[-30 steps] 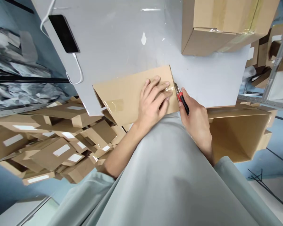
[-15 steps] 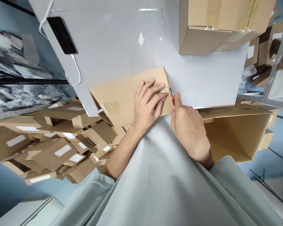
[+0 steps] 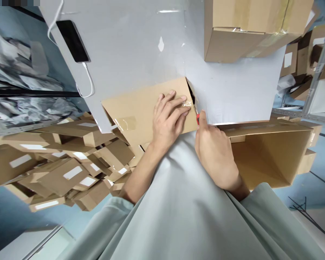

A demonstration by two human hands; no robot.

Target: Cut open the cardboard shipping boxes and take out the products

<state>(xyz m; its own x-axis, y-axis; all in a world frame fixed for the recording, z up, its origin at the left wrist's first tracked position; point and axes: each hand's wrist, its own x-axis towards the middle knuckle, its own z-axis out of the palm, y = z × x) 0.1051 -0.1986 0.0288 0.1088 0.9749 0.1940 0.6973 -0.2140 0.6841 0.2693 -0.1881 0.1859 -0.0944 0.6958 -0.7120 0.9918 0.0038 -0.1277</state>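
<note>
A brown cardboard box (image 3: pixel 141 108) lies at the table's front edge, with clear tape on its top. My left hand (image 3: pixel 169 121) rests on the box top, fingers spread, pressing near its right end. My right hand (image 3: pixel 215 151) is closed round a red-handled cutter (image 3: pixel 197 118), index finger stretched along it. The cutter's thin blade touches the right edge of the box, where a dark gap shows under the top panel. Most of the handle is hidden inside my right hand.
A phone (image 3: pixel 73 40) with a white cable lies at the left of the grey table (image 3: pixel 130 47). A large taped carton (image 3: pixel 233 45) stands back right. An open carton (image 3: pixel 271 155) sits below right; many boxes (image 3: pixel 62 173) are piled below left.
My right hand and the cutter have moved slightly down along the box's right edge. The gap at that edge has opened wider. My left hand stays nearly in place.
</note>
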